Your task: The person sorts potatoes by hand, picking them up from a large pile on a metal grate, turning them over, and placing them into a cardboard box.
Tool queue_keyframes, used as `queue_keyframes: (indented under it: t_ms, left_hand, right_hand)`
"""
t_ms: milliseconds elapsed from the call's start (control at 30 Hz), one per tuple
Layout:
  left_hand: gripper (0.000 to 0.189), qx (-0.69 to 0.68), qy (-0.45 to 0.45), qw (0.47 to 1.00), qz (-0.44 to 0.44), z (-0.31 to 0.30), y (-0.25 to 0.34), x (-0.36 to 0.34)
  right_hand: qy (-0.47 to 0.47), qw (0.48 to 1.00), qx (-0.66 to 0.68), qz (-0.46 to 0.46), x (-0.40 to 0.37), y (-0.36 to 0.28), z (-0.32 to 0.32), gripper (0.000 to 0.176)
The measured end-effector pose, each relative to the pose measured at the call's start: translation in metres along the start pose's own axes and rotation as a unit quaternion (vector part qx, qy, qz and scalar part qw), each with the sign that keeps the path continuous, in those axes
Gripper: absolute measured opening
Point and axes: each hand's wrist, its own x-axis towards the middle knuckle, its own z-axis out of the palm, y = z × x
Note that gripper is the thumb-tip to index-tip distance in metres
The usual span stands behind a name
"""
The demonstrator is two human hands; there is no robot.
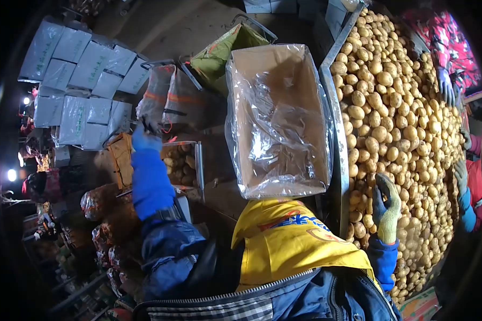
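Note:
My left hand (pixel 146 140), gloved and blurred, is stretched out at the lower edge of a clear mesh bag (pixel 158 101) with orange stripes; its fingers are too smeared to read. My right hand (pixel 386 206), in a yellow and grey glove, rests on the large heap of potatoes (pixel 380 134), its fingers curved and parted from the thumb. Between the hands stands an open cardboard box (pixel 278 53) lined with clear plastic, in front of my yellow apron (pixel 300 241). Only the crumpled liner shows inside it.
A metal rim (pixel 336 117) borders the heap. Across it are co-workers' gloved hands (pixel 445 85) and sleeves. White cartons (pixel 83 64) are stacked at the left. A green bag (pixel 225 51) hangs behind the box, and a potato container (pixel 179 163) stands near my left arm.

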Motion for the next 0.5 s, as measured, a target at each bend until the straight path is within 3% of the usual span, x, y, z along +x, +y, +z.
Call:
queue_keyframes:
  t_ms: [33, 67, 100, 167, 200, 233, 267, 333, 400, 500]
  left_hand:
    - [0.033, 0.008, 0.190, 0.982, 0.014, 0.027, 0.005, 0.028]
    - [0.045, 0.017, 0.374, 0.927, 0.026, 0.060, 0.014, 0.049]
    - [0.045, 0.015, 0.376, 0.926, 0.021, 0.064, 0.021, 0.059]
    - [0.074, 0.083, 0.372, 0.920, -0.095, 0.061, 0.023, 0.078]
    - [0.091, 0.096, 0.377, 0.919, -0.068, 0.061, 0.018, 0.085]
    - [0.091, 0.095, 0.376, 0.919, -0.071, 0.051, 0.012, 0.088]
    - [0.084, 0.259, 0.353, 0.898, -0.032, 0.037, 0.007, 0.083]
    - [0.075, 0.537, 0.295, 0.789, 0.044, 0.018, 0.007, 0.078]
    - [0.073, 0.623, 0.280, 0.726, 0.077, 0.017, 0.016, 0.069]
    - [0.069, 0.611, 0.242, 0.745, 0.113, 0.024, 0.026, 0.072]
  right_hand:
    - [0.000, 1.000, -0.003, 0.000, 0.003, 0.001, 0.001, 0.031]
    - [-0.002, 0.999, -0.033, -0.004, 0.006, 0.000, 0.003, 0.031]
    - [-0.003, 0.998, -0.064, -0.007, 0.008, -0.002, 0.004, 0.032]
    - [-0.009, 0.998, -0.056, 0.014, 0.012, -0.010, 0.000, 0.032]
    - [-0.006, 0.998, -0.062, 0.004, 0.011, -0.007, -0.001, 0.032]
    - [-0.003, 0.998, -0.065, -0.005, 0.010, -0.006, -0.001, 0.032]
    - [0.004, 0.999, -0.047, 0.009, 0.009, -0.005, 0.000, 0.031]
    - [0.010, 0.998, -0.057, 0.015, 0.005, -0.002, 0.000, 0.030]
    - [0.025, 0.996, -0.080, 0.021, 0.002, -0.005, 0.000, 0.029]
    - [0.043, 0.992, -0.115, 0.009, -0.008, -0.009, -0.001, 0.034]
